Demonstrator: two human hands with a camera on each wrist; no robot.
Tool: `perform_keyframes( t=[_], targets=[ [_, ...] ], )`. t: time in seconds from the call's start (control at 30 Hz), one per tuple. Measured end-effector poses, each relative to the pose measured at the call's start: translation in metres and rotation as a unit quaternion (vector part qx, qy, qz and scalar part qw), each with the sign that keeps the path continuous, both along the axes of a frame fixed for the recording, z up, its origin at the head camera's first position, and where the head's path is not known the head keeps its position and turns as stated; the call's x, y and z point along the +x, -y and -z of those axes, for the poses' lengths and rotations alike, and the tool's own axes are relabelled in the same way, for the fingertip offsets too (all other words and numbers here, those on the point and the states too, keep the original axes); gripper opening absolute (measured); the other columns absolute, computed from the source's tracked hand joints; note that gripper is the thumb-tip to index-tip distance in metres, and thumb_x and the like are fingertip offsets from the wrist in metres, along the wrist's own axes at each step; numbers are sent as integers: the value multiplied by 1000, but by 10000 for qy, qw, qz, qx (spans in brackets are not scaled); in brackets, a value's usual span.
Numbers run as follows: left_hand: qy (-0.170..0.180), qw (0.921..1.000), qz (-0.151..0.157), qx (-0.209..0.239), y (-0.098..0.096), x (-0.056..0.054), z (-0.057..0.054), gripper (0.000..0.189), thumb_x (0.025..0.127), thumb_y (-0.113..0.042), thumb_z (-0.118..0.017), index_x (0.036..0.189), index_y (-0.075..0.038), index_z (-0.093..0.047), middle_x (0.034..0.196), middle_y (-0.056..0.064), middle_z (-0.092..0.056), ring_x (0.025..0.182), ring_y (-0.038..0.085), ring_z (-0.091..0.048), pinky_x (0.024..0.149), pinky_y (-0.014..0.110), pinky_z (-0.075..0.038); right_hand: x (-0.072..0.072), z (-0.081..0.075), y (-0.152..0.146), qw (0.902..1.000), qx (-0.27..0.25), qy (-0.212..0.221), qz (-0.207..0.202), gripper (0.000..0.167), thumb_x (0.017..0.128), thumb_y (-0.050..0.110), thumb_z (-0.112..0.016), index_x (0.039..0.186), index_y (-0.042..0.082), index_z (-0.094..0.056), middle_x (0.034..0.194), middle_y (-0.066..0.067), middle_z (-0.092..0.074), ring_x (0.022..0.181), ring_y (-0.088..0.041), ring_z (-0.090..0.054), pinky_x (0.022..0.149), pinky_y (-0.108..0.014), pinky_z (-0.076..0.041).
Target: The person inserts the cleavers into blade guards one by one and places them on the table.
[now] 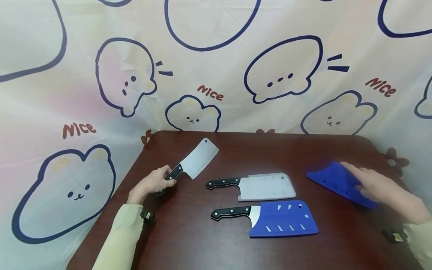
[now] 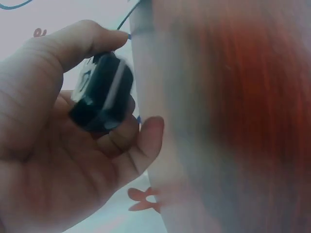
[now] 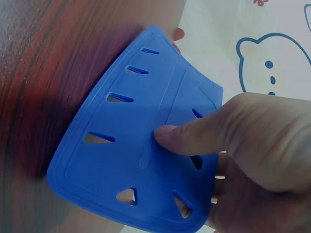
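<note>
My left hand grips the black riveted handle of a bare cleaver at the table's left side, its blade pointing up and to the right. In the left wrist view, the butt of the black handle sits between thumb and fingers. On the right, my right hand holds a blue blade cover with triangular slots. Its thumb lies across the cover's broad face in the right wrist view, the other fingers behind it. Nothing shows through the slots but background.
Two more cleavers lie between my hands, handles to the left. One wears a whitish blade cover; nearer me, the other wears a blue blade cover. All rest on a dark brown table, backed by a cartoon-printed cloth.
</note>
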State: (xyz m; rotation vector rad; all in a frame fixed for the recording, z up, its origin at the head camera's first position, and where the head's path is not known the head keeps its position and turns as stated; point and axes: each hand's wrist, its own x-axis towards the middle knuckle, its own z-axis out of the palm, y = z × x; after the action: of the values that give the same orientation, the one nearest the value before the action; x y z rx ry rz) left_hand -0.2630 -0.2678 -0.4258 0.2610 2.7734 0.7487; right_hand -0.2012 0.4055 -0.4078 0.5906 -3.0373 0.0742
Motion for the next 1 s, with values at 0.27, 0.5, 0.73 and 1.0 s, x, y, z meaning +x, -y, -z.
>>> perform_keyframes(
  t=[0.27, 0.5, 0.73, 1.0],
  targets=[
    [-307, 9994, -10, 186, -10, 2, -17, 30, 92, -29, -66, 107, -7, -52, 81, 7, -56, 69, 19, -51, 60, 32, -42, 2, -11, 11, 9987, -239, -420, 188, 68, 79, -2, -74, 139, 3, -42, 121, -30, -62, 95, -42, -67, 78, -56, -54],
    [-642, 9971, 129, 378, -35, 3, -43, 30, 92, -33, -66, 109, -11, -54, 85, 8, -58, 69, 19, -50, 62, 32, -42, 4, -29, 31, 9869, -910, -1323, 155, 56, 77, 3, -79, 127, 5, -55, 116, -25, -65, 94, -43, -67, 75, -59, -53],
    [-1064, 9881, 339, 1056, -68, 5, -76, 29, 92, -37, -67, 110, -17, -56, 88, 7, -58, 70, 21, -50, 62, 34, -43, 13, -50, 52, 9637, -2065, -1570, 631, 38, 88, 18, -74, 123, 9, -59, 114, -22, -65, 93, -46, -65, 69, -61, -54],
    [-1323, 9728, 344, 1871, -85, 18, -98, 24, 93, -34, -65, 110, -17, -58, 88, 8, -56, 79, 25, -51, 66, 36, -43, 14, -73, 74, 9141, -3410, -1839, 1193, 38, 88, 29, -74, 125, 22, -66, 121, -3, -67, 100, 15, -51, 72, 2, -39]
  ],
)
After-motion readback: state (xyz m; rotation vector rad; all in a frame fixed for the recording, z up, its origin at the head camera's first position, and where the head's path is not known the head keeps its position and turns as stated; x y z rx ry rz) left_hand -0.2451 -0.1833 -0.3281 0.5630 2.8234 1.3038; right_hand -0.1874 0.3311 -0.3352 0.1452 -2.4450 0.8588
